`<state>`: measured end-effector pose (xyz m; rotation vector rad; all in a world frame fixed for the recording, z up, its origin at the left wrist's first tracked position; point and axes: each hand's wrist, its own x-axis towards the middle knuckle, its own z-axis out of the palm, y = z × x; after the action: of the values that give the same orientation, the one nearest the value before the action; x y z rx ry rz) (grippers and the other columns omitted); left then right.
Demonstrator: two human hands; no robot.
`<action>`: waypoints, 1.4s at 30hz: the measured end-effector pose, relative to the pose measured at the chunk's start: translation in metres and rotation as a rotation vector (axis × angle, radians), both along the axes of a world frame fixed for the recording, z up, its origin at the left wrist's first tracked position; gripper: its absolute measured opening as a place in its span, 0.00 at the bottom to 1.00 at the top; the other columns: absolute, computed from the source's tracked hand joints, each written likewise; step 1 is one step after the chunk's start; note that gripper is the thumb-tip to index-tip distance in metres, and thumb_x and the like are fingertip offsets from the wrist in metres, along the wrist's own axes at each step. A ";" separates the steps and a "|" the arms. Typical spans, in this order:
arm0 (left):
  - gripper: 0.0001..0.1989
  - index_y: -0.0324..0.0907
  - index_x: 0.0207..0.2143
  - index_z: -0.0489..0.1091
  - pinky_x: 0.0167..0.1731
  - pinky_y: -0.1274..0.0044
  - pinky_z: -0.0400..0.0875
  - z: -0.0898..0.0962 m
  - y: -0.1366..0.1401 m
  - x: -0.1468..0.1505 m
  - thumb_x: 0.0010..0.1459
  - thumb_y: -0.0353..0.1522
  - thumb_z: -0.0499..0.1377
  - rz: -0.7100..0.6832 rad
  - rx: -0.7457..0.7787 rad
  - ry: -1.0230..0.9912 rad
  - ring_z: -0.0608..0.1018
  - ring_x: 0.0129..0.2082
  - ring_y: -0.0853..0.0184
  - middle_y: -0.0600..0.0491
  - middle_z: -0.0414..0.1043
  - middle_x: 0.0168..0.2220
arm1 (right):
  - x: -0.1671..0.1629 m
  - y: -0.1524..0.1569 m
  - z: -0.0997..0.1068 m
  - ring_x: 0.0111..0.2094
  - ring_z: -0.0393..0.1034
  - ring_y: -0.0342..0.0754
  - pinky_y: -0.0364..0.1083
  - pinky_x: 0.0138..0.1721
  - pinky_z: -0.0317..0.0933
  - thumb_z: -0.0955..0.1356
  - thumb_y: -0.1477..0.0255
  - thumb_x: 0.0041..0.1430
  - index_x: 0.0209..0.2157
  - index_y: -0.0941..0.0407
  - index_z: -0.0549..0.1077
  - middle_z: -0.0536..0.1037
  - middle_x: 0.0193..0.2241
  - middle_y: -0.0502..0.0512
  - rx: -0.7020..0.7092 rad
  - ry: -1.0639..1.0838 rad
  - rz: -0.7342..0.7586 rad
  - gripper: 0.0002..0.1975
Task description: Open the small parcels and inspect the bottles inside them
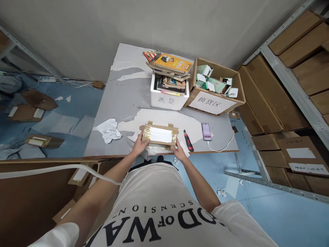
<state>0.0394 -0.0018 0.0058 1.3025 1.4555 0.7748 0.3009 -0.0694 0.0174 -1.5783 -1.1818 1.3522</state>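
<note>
Between my two hands, at the front edge of the table, is a small cardboard box (159, 134) with a white label and shiny tape at its ends. My left hand (140, 144) grips its left end, the thumb resting on the near corner. At the right end, my right hand (179, 151) has its fingers closed on the near corner. A red and black utility knife (188, 140) lies on the table just right of the box. Crumpled white paper (109, 130) sits to the left of my left hand.
Behind the box stand a white bin (169, 100) heaped with books and a cardboard carton (217, 103) of small green-white boxes. A phone (206, 131) with a cable lies at right. Shelves of cartons (295, 144) flank the right side; an open large box (31, 192) is at lower left.
</note>
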 end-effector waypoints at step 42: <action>0.24 0.37 0.57 0.63 0.58 0.61 0.56 -0.014 0.011 0.026 0.58 0.28 0.49 -0.525 0.805 0.743 0.63 0.60 0.54 0.40 0.66 0.56 | -0.050 0.144 0.102 0.44 0.69 0.53 0.48 0.38 0.61 0.53 0.77 0.65 0.66 0.40 0.37 0.68 0.52 0.60 0.333 -1.364 1.240 0.32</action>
<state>0.0658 0.0096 -0.0085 2.6706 1.2413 0.5386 0.2512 0.0742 0.1193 -1.4061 -3.3401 0.3048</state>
